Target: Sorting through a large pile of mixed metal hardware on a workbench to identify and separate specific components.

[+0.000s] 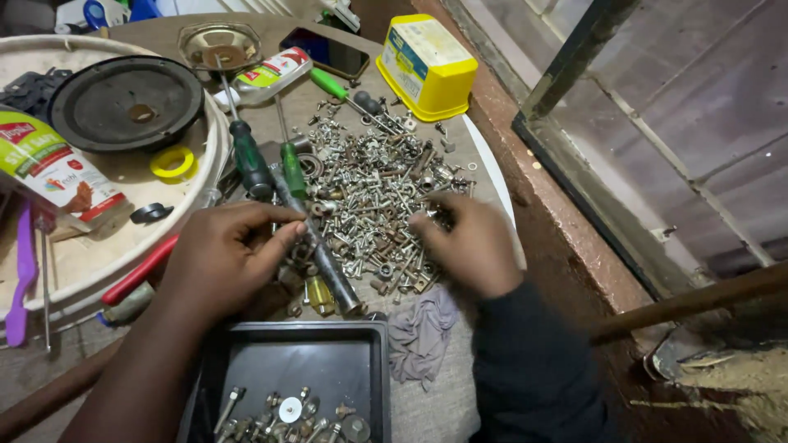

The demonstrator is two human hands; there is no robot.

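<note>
Tabletop screws [373, 197] under both pinching hands; black tray [373, 361] holds sorted bolts [287, 414].

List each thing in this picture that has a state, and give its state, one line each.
left hand: fingers pinched together over the pile, item too small to tell
right hand: fingers down in the pile
pile of screws and nuts: loose, spread on the table
black tray: open, few screws and washers at its near end
yellow tub: upside down
phone: screen dark
grey rag: crumpled
</note>
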